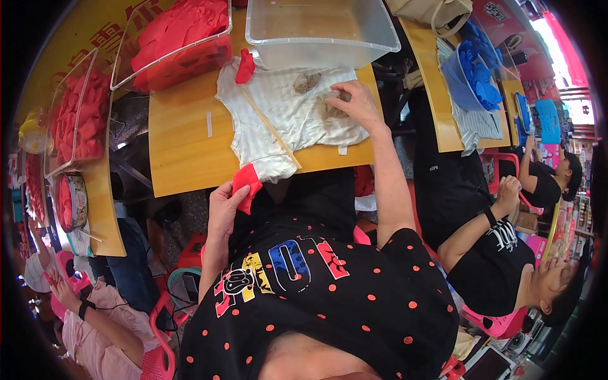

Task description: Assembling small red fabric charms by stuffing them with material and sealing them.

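The left hand point(221, 206), toward 9 o'clock, pinches a red cloth piece point(248, 185) in its grip. The right hand point(358, 104), at 1 o'clock, curls over a brown bundle point(330, 113) on the pale cloth point(272, 114); I cannot tell whether its grip grasps or only rests. At 11 o'clock a clear bin point(171, 58) is heaped with red pieces, as is another at 10. A round tin point(80, 199) at 9 holds red; a blue tub point(457, 82) at 2 holds blue. The top edge cuts off the big see-through box point(316, 60) at 12.
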`<act>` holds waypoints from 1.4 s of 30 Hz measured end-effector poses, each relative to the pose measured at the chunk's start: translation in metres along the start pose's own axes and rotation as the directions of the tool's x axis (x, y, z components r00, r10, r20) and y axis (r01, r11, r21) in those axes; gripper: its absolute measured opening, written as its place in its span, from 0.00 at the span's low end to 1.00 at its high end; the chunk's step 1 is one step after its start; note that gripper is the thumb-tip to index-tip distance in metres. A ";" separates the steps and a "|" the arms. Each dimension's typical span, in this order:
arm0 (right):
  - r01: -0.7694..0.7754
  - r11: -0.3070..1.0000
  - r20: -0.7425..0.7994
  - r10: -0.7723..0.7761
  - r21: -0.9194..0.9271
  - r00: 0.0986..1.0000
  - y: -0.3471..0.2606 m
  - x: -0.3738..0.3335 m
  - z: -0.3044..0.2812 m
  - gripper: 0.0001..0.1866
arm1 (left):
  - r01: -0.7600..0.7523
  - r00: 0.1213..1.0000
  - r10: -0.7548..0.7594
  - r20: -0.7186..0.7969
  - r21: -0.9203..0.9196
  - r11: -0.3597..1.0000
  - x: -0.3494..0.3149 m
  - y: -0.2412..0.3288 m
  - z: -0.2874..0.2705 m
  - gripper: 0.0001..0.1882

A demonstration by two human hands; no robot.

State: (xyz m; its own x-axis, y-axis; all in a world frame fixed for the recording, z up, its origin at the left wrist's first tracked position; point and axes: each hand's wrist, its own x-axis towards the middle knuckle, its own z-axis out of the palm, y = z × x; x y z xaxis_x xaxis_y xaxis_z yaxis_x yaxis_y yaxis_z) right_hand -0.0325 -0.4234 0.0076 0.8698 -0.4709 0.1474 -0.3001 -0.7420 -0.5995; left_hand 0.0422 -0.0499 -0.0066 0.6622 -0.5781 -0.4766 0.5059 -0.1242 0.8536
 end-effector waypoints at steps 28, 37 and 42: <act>-0.413 0.569 0.327 0.253 0.711 0.911 0.011 -0.005 0.002 0.12 | 0.034 0.997 -0.035 0.073 0.009 0.999 0.000 -0.005 0.003 0.12; -0.487 -0.514 0.642 0.174 0.706 0.747 -0.005 -0.017 0.024 0.15 | 0.116 0.970 -0.047 0.239 -0.283 0.952 0.017 0.027 0.025 0.14; -0.468 -0.640 0.638 0.045 0.610 0.769 -0.059 -0.031 0.060 0.17 | 0.083 0.941 0.058 0.335 -0.392 0.916 0.043 0.063 0.057 0.17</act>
State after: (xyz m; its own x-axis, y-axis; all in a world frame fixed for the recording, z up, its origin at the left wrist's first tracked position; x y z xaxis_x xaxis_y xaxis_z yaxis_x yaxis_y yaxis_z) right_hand -0.0182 -0.3368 -0.0087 0.9053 -0.0912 -0.4149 0.0237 0.9860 -0.1650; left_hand 0.0706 -0.1287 0.0389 0.4670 -0.8209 -0.3286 0.7354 0.1542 0.6599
